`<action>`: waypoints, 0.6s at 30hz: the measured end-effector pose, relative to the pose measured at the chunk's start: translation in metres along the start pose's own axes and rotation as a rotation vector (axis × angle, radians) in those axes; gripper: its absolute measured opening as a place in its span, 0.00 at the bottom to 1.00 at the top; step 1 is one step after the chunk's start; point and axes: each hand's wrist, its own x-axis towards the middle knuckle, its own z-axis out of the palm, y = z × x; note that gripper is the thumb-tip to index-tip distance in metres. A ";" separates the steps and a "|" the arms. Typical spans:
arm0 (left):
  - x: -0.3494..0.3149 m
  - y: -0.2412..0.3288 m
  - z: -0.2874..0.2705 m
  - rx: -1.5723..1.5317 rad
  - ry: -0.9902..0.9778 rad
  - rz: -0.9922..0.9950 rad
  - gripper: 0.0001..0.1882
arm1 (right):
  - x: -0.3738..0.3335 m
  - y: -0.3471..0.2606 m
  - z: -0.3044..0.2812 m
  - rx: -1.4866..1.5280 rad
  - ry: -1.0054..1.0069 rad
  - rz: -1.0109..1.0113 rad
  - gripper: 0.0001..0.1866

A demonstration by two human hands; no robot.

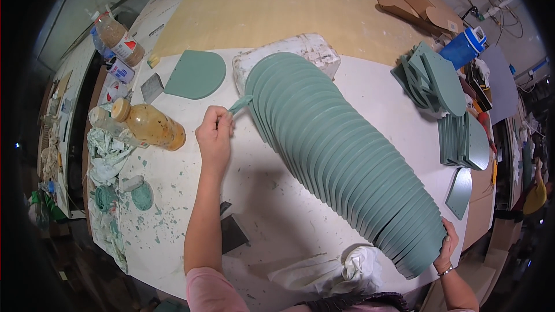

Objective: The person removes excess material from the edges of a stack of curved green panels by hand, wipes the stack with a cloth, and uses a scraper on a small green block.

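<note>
A long row of grey-green rounded panels [341, 144] lies fanned out, overlapping, from the far middle to the near right. Its far end leans on a white, stained block [318, 52]. My left hand [214, 130] is closed in a pinch on a small flat green strip [240, 104], whose tip meets the row's far left edge; its exact kind cannot be made out. At the near right end, my right hand [446, 247] is curled against the last panels, its fingers partly hidden. One single rounded panel [196, 74] lies flat to the left of the block.
More green panels [430, 78] are stacked at the right, with a blue jug [464, 47] behind. Bottles, including one of yellowish liquid [155, 126], stand left. A white cloth [361, 268] lies near me, a dark square plate [234, 234] beside my left forearm. Green flakes litter the table.
</note>
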 end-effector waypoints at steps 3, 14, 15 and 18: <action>0.001 -0.002 -0.001 -0.041 0.060 -0.003 0.07 | -0.001 0.003 0.000 -0.005 -0.005 0.000 0.36; -0.001 -0.006 0.003 -0.080 -0.017 -0.012 0.07 | -0.004 0.006 -0.005 0.007 -0.038 0.032 0.37; -0.001 -0.008 0.003 -0.079 -0.016 -0.014 0.07 | -0.004 0.006 -0.007 0.023 -0.074 0.055 0.38; 0.005 -0.001 0.005 -0.116 -0.021 -0.037 0.07 | -0.005 0.007 -0.008 0.025 -0.071 0.061 0.38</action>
